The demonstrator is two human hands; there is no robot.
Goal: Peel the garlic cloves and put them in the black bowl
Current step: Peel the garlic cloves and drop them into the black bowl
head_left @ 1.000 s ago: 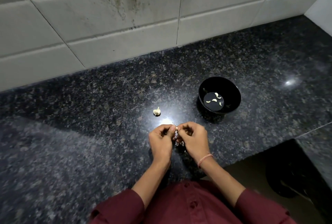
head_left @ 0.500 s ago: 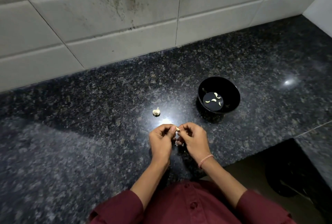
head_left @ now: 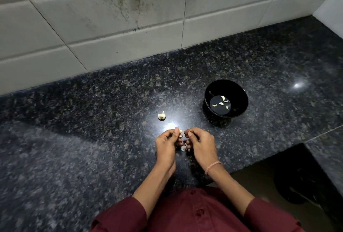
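Bowl [head_left: 209,95] set on the counter [head_left: 92,157], right of centre, well clear of the wall [head_left: 111,27] behind it. Several peeled cloves [head_left: 220,104] lie in its bottom. Garlic piece [head_left: 161,115] sits left of the bowl, apart from it. Nearer the front edge the hands are held side by side: clove [head_left: 180,131] pinched in the left hand [head_left: 166,144], right hand [head_left: 202,143] just beside it. Peel scraps [head_left: 184,148] lie on the counter between the hands.

Five peeled cloves [head_left: 220,103] are lying inside the one black bowl [head_left: 240,93]. One partial garlic head [head_left: 161,115] is sitting left of the bowl. Two hands are working in front of the bowl, the left hand [head_left: 166,145] pinching one clove [head_left: 180,131] beside the right hand [head_left: 201,143]. The skin scraps [head_left: 184,148] are too small to count.
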